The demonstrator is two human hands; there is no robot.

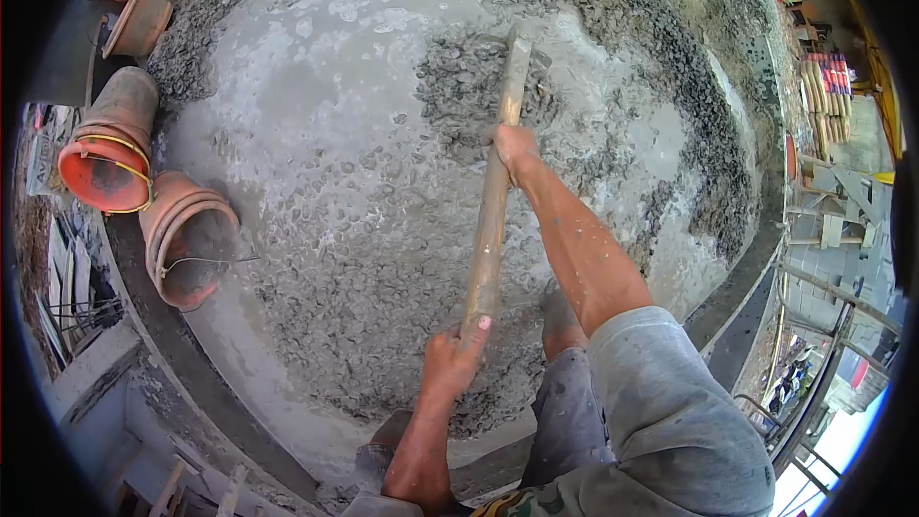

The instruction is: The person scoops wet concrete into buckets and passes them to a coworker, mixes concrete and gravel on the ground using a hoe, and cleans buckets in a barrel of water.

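Observation:
Both my hands are closed around the long wooden handle of a hoe (pixel 490 220). My left hand (pixel 452 360) grips the near end, with the thumb lying along the wood. Farther up, my right hand (pixel 517 150) wraps round the handle close to the tool's head. The far end of the hoe rests in wet grey concrete (pixel 354 316), where its blade is mostly hidden by the mix. Lumpy gravel mix (pixel 459 86) is heaped around that end, and watery cement slurry (pixel 297 86) spreads beyond it.
Stacked orange buckets (pixel 113 134) and another stack of buckets (pixel 191 235) lie tipped at the left edge. A raised border (pixel 220 393) curves round the mix. Metal scaffolding (pixel 828 383) and bundled pale handles (pixel 825 105) stand outside on the right.

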